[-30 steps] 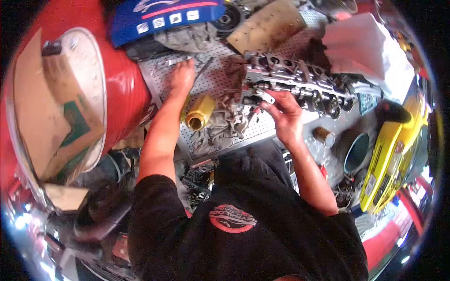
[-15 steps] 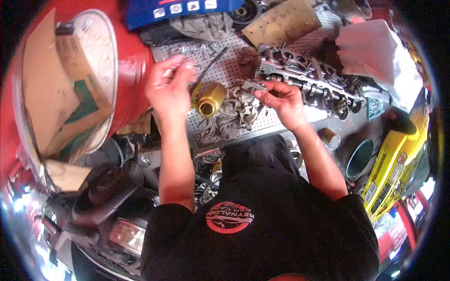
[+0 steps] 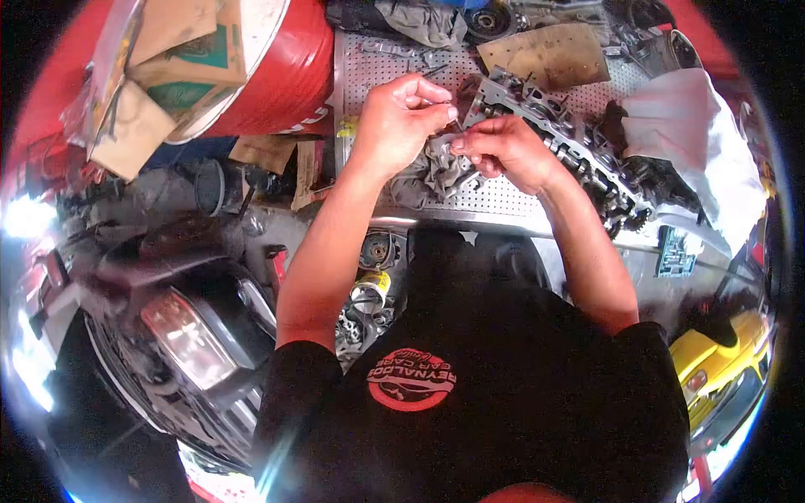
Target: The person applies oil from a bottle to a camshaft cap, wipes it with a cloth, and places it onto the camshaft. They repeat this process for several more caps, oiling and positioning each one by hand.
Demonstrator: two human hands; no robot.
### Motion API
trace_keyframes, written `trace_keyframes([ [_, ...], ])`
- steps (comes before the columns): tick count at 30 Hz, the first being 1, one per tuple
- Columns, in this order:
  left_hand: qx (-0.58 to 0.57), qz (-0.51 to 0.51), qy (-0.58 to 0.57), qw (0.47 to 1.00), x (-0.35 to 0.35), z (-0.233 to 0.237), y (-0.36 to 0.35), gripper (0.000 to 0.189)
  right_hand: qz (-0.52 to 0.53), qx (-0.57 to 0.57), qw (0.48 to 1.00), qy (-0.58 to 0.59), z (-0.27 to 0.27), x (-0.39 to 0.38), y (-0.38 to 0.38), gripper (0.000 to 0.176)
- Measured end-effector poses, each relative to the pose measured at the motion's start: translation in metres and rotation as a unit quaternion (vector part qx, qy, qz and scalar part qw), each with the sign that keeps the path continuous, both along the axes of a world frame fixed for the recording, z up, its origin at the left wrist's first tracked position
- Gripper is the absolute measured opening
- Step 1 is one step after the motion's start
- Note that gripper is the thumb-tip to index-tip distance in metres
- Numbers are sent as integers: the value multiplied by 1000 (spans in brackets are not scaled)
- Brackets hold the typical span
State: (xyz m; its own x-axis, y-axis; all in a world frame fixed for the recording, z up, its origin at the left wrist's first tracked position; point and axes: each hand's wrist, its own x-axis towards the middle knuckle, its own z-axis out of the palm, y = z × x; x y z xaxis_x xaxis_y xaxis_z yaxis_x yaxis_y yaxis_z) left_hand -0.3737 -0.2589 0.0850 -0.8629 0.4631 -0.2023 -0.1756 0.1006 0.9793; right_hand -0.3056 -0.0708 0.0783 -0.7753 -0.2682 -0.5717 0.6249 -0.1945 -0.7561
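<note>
Head view, and here are my 2 hands, up over the bench (image 3: 511,199) in the upper middle of the frame, fingertips near each other but apart. My left hand (image 3: 401,126) comes in from the left, thumb and forefinger pinched on a thin part (image 3: 452,115), small and mostly hidden. My right hand (image 3: 513,152) is just across from it, thumb and fingers clamped on a metal piece (image 3: 453,141); its outline is hard to make out against the rag (image 3: 446,172) below.

And there's the engine head (image 3: 579,157), running on a slant from upper middle down to the right, just beside my right hand, its cam gear (image 3: 639,220) at the lower end. Cardboard (image 3: 549,57) lies above it, and the white cover (image 3: 671,117) sits over at upper right. Upper left, the red drum (image 3: 295,71) stands by the bench, with loose parts (image 3: 402,54) on the bench to its right. Down below, 1 can (image 3: 371,292) by my left arm, a headlight (image 3: 189,339) at lower left, and a yellow car (image 3: 719,356) at lower right.
</note>
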Motion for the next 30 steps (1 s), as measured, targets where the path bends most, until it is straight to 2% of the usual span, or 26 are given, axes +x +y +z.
trace_keyframes([
  [3,-24,31,0,999,31,12,12,18,33,-2,999,22,10,19,18,18],
  [4,-16,74,-21,997,44,23,21,17,39,3,999,30,10,27,24,18],
  [7,-74,207,158,963,68,25,26,16,43,-15,998,33,18,49,46,17],
  [8,-15,205,99,974,80,30,21,14,43,-32,998,29,18,55,54,17],
  [10,67,149,-103,981,102,38,19,13,57,-44,997,32,21,65,69,16],
  [11,108,118,-204,966,115,40,21,13,70,-43,996,34,21,70,74,16],
  [12,90,108,-227,964,127,40,29,13,83,-41,995,39,21,73,79,16],
  [17,61,47,-213,974,160,40,48,15,138,-23,989,56,32,88,94,15],
  [22,28,-26,-234,971,168,47,50,13,171,-6,983,68,33,99,105,16],
  [30,33,-90,-187,978,168,41,60,11,209,23,976,60,53,102,115,15],
])
